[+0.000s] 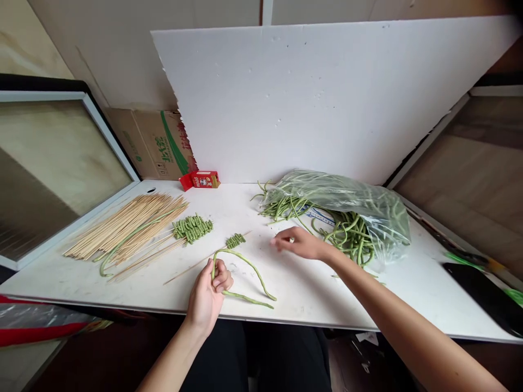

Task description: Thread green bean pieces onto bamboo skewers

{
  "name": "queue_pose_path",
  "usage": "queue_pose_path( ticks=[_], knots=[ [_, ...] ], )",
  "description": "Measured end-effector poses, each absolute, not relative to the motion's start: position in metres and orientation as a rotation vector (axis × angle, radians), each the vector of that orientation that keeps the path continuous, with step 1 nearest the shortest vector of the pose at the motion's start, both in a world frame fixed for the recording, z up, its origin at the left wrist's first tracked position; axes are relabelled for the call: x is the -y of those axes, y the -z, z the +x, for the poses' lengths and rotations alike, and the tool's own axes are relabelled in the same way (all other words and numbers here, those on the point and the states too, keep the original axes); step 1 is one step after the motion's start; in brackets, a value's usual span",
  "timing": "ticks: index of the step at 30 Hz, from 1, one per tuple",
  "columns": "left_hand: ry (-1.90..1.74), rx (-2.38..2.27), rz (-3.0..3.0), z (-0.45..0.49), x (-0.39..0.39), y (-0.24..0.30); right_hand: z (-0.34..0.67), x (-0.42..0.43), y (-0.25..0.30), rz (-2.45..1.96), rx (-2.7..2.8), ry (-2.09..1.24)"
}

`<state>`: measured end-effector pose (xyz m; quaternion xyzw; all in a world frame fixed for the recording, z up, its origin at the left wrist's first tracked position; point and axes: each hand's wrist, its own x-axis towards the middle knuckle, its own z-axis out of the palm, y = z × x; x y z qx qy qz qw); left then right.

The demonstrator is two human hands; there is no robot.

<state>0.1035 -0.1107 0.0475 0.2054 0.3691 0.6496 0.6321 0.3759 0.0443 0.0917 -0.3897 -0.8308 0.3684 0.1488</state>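
My left hand (209, 294) is closed around a long green bean (251, 261); the bean loops up over the fingers, and both its ends trail to the right across the table. My right hand (300, 243) hovers over the table to the right, fingers curled together and pointing left. A small pale-green spot shows at its fingers, too small to name. Just beyond my left hand lies a wooden skewer (183, 274) threaded with folded bean (236, 240) near its far end. Several more skewers with packed bean (193, 228) lie side by side farther left.
Bare skewers (126, 223) are heaped at the left, with one loose bean (122, 245) across them. A clear plastic bag (343, 188) spills long beans (355, 239) at the right. A red box (206, 179) stands at the back. A black phone-like slab (482, 294) lies far right.
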Motion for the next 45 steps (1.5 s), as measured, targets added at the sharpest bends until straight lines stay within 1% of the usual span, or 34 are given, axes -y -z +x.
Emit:
queue_pose_path(
  ticks=[1,2,4,8,11,13,17,20,22,24,27,31,37,40,45],
  knots=[
    [-1.509,-0.842,0.459,0.107,0.109,-0.048,0.372,-0.040,-0.092,-0.964,2.449,-1.273],
    [-1.533,-0.841,0.447,0.111,0.107,-0.049,0.367,-0.036,-0.091,-0.849,2.503,-1.413],
    [-1.585,-0.848,0.421,0.117,0.105,-0.051,0.359,-0.032,-0.087,-0.709,2.541,-1.576],
    [-1.670,-0.871,0.374,0.125,0.104,-0.051,0.354,-0.034,-0.074,-0.590,2.527,-1.651],
    [-1.683,-0.898,0.389,0.125,0.105,-0.045,0.361,-0.040,-0.065,-0.607,2.374,-1.693],
    [-1.663,-0.928,0.459,0.120,0.105,-0.040,0.368,-0.044,-0.060,-0.635,2.205,-1.682],
    [-1.471,-1.114,0.787,0.101,0.104,-0.033,0.380,-0.052,-0.053,-0.741,1.925,-1.424],
    [-1.401,-1.558,1.207,0.086,0.100,-0.041,0.383,-0.054,-0.054,-0.763,1.807,-1.344],
    [-1.489,-1.886,1.508,0.083,0.095,-0.051,0.382,-0.054,-0.055,-0.773,1.800,-1.339],
    [-1.546,-1.995,1.848,0.087,0.086,-0.064,0.380,-0.053,-0.055,-0.794,1.818,-1.317],
    [-1.339,-1.746,2.319,0.108,0.063,-0.076,0.377,-0.051,-0.053,-0.809,1.801,-1.293],
    [-1.116,-1.408,2.520,0.144,0.024,-0.072,0.377,-0.051,-0.052,-0.810,1.760,-1.282],
    [-1.249,-1.242,2.437,0.156,-0.016,-0.055,0.384,-0.057,-0.052,-0.808,1.638,-1.286],
    [-1.316,-1.216,2.482,0.150,-0.016,-0.048,0.386,-0.060,-0.051,-0.848,1.668,-1.256],
    [-1.283,-1.321,2.464,0.149,-0.005,-0.041,0.386,-0.059,-0.048,-0.892,1.847,-1.099]
  ],
)
